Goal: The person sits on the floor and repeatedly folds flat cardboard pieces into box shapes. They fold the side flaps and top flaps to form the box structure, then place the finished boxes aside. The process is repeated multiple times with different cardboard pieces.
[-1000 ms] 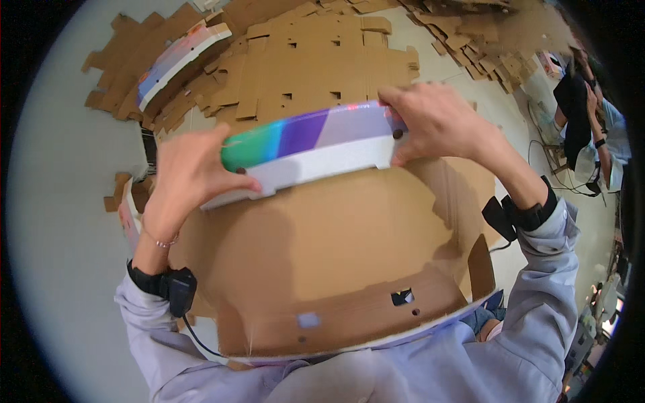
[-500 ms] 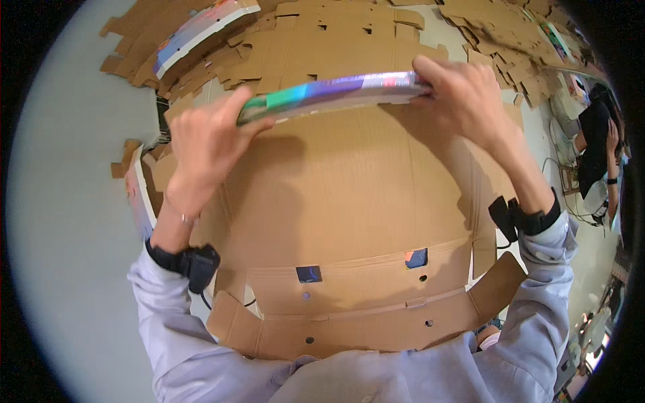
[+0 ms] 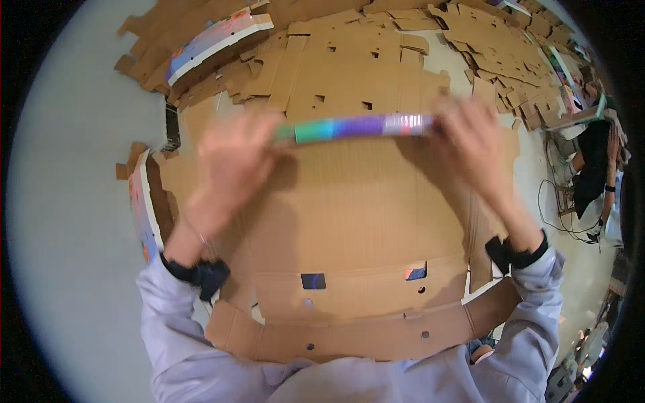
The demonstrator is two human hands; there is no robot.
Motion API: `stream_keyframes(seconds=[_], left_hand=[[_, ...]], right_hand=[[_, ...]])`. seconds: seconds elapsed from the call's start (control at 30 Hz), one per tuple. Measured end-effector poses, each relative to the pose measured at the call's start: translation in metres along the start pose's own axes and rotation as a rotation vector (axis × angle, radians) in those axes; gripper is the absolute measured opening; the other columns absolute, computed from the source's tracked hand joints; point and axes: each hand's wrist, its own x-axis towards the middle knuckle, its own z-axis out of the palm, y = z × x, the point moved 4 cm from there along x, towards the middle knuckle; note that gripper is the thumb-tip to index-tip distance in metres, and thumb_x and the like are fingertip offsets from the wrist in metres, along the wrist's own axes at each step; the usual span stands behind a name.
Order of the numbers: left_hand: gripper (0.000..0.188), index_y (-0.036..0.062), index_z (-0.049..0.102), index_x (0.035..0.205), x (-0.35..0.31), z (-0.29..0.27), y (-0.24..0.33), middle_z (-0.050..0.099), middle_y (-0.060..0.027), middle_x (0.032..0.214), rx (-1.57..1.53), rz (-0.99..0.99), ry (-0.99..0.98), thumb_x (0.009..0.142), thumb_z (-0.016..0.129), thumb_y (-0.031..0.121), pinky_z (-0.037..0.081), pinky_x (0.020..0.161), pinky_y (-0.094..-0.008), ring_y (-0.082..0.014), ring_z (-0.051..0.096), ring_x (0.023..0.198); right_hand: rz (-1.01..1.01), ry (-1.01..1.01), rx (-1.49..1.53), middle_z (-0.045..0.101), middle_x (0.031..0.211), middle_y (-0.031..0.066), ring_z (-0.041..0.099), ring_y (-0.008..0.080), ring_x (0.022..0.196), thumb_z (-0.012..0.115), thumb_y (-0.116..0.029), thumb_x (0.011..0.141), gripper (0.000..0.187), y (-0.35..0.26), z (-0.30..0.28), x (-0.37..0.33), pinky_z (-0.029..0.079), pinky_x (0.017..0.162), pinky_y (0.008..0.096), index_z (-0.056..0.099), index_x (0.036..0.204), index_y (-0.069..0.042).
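Note:
Between my hands spans a long, narrow cardboard strip [image 3: 363, 127], printed green, blue, purple and silvery white. My left hand [image 3: 238, 148], blurred by motion, is closed on its green end. At the pale end my right hand [image 3: 470, 138] grips it, also smeared, so the single fingers do not show clearly. The strip hangs level above a large flattened brown cardboard sheet [image 3: 356, 208]. Along the sheet's near side run fold lines, two rectangular cutouts and several round holes. A raised flap [image 3: 369, 332] of the sheet lies close to my body.
Stacks of flat brown cardboard [image 3: 356, 67] spread beyond the sheet. One printed box piece [image 3: 222, 43] rests at far left, another [image 3: 142, 198] beside my left forearm. At right, a co-worker's arm [image 3: 611, 161] shows near a cable [image 3: 561, 221] on the floor.
Both hands have come nearer to me and slightly right with the strip still held. Its coloured narrow face now sits more level. The view has shifted a little.

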Motion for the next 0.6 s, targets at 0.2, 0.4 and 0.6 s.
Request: stream_keyframes(seconds=[0.2, 0.4, 0.6], left_hand=[[0.04, 0.0061, 0.051, 0.128, -0.02, -0.069, -0.172, 0.061, -0.0165, 0.113, -0.482, -0.543, 0.44, 0.097, 0.048, 0.03, 0.043, 0.091, -0.0369, -0.0285, 0.058, 0.103], [0.043, -0.0002, 0.046, 0.125, -0.287, 0.068, -0.282, 0.059, -0.0269, 0.101, -0.195, -0.886, -0.632, 0.096, 0.045, 0.032, 0.046, 0.082, -0.0421, -0.0356, 0.061, 0.094], [0.069, 0.0025, 0.032, 0.14, -0.589, 0.112, -0.139, 0.052, -0.0196, 0.119, -0.147, -1.092, -1.534, 0.086, 0.059, 0.036, 0.043, 0.093, -0.0368, -0.0257, 0.053, 0.112]], right_hand=[[0.752, 0.293, 0.317, 0.063, 0.108, 0.015, 0.061, 0.0235, 0.099, 0.054, -0.03, 0.095, 0.036, 0.171, -0.044, -0.043, 0.046, 0.083, 0.0325, 0.055, 0.117, -0.002], [1.511, -0.82, 0.74, 0.064, 0.082, 0.0059, 0.057, 0.0137, 0.069, 0.051, -0.026, 0.091, 0.026, 0.24, 0.039, -0.459, 0.046, 0.058, 0.0281, 0.06, 0.1, -0.003], [1.813, -0.651, 1.446, 0.057, 0.121, 0.0121, 0.057, 0.0228, 0.105, 0.062, -0.039, 0.084, 0.065, -0.013, 0.041, -0.435, 0.045, 0.092, 0.0351, 0.044, 0.132, 0.001]])
